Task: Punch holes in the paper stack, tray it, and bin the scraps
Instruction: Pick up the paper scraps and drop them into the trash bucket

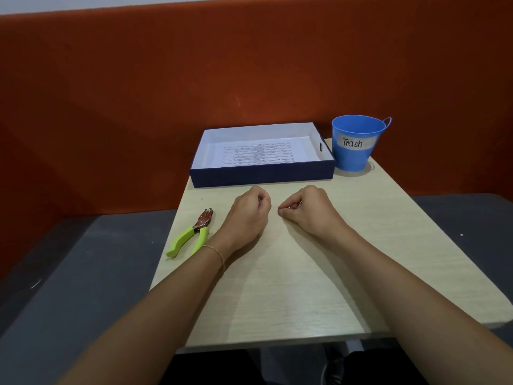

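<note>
The paper stack lies flat inside the tray, which sits just beyond both hands. The hole punch lies untouched on the desk just to the outer side of the left hand. So punching and traying look done, and the step in hand appears to be gathering the scraps. The left hand rests on the desk on its outer edge with the fingers curled into the palm, a narrow, closed shape. Whether it cups any scraps I cannot tell. The right hand lies just beside it, apart from it, wrist down on the desk. Its thumb and forefinger are drawn together, with the fingertips at the desk surface, pointing toward the left hand. This looks like a pinch at something tiny, but any scrap there is too small to make out. Both forearms stretch forward from the near edge and converge toward the middle, with a thin bracelet on the left wrist. The next move probably calls for lifting whatever is pinched without dropping it. The hand would then carry it forward and outward, past the tray's near right corner, to the blue bucket labelled "Trash". That bucket stands beyond and to the outer side of the right hand, so the fingers would need to open only once over its rim.
</note>
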